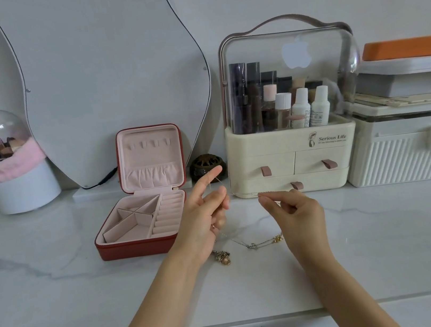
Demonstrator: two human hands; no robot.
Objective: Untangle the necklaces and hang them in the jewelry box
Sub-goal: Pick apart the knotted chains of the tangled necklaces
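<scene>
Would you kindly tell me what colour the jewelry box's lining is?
Pale pink; the jewelry box has a red outside. Best seen in the head view.

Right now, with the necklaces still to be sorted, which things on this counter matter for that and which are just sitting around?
For the job:
thin chain, pinched between left hand and right hand
tangled necklaces on the counter
open red jewelry box

Just sitting around:
mirror
cosmetics organizer
brush holder
white storage boxes
small dark ornament

The tangle (222, 254) sits half-hidden under the left wrist — chain (244, 195) between the hands (too fine) blurs.
</scene>
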